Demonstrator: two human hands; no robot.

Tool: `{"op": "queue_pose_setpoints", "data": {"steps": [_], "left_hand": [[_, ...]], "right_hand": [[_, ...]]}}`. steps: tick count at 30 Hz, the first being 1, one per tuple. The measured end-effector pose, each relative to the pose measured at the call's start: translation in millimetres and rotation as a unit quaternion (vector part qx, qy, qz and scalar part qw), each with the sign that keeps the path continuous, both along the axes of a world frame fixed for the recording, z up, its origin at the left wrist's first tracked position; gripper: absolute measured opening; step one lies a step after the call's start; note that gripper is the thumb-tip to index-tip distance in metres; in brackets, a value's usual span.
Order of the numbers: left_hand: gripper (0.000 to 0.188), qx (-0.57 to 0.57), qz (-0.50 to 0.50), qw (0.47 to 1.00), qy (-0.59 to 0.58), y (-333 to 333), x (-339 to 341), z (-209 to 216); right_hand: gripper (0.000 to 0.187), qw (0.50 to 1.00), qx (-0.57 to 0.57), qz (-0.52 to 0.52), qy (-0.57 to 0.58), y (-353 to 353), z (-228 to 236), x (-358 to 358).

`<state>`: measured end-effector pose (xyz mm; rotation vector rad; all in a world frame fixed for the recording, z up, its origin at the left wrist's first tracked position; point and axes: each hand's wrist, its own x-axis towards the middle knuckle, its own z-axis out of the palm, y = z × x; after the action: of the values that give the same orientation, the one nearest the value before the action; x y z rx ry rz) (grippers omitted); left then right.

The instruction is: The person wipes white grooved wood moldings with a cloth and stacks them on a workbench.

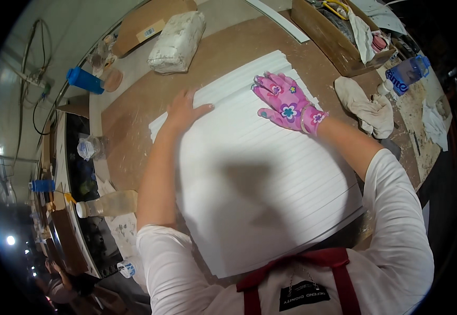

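A stack of white paper sheets [249, 210] lies before me, its right part fanned into many overlapping strips. My left hand [185, 111], bare, rests at the stack's far left edge with the thumb stretched out over the top sheet. On the fanned strips at the far right lies my right hand [286, 102], in a pink flowered glove, palm down. Its fingers are extended and point to the far left. Neither hand appears to grip anything. The shadow of my head and arms falls across the middle of the paper.
Beyond the stack lies a whitish wrapped block [177, 42]. At the far right stands a cardboard box [323, 39] of tools, near a crumpled cloth glove [362, 102] and a blue bottle [408, 74]. A blue cup [84, 80] and a clear bottle [112, 203] lie at left.
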<state>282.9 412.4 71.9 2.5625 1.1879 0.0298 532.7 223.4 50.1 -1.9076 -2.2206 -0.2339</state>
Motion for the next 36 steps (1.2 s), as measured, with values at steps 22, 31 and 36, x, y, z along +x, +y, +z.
{"op": "queue_pose_setpoints", "data": {"steps": [22, 31, 36], "left_hand": [[0.071, 0.373, -0.152, 0.915, 0.02, -21.2, -9.8, 59.9], [0.073, 0.507, -0.126, 0.853, -0.02, -20.2, -57.3, 78.2], [0.081, 0.477, -0.083, 0.875, 0.007, -4.0, -63.6, 39.7]], "right_hand": [[0.062, 0.972, 0.174, 0.084, 0.131, 97.1, 69.5, 46.9], [0.082, 0.897, -0.374, 0.145, 0.186, 149.3, 134.2, -20.0], [0.072, 0.908, -0.354, 0.093, 0.205, 156.6, 111.9, -42.1]]}}
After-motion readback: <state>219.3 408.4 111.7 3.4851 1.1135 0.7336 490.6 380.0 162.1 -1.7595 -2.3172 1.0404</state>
